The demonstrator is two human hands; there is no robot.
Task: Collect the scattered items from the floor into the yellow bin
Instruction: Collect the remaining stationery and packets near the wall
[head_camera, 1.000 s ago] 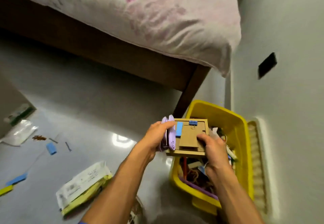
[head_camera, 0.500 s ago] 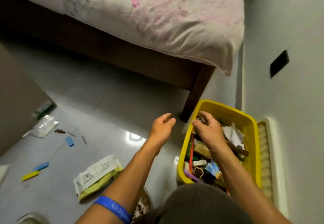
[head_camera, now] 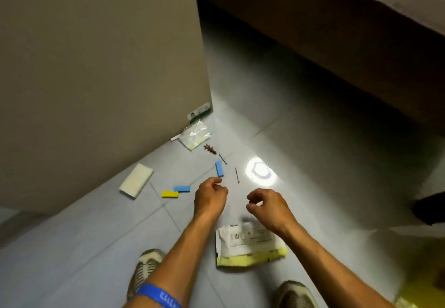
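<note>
My left hand (head_camera: 210,198) and right hand (head_camera: 266,205) hover over the floor (head_camera: 313,139), fingers loosely curled, gripping nothing. Just beyond the left fingertips lies a blue block (head_camera: 219,168), long axis running near to far. Further left, a second blue block (head_camera: 181,189) and a yellow block (head_camera: 170,194) touch, both lying left to right. A white-and-yellow packet (head_camera: 250,244) lies near, under my right wrist.

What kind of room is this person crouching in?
Probably a bedroom at home: a pale tiled floor, the dark wooden bed frame with a mattress above it, and a tall beige cabinet side, likely a wardrobe.
</note>
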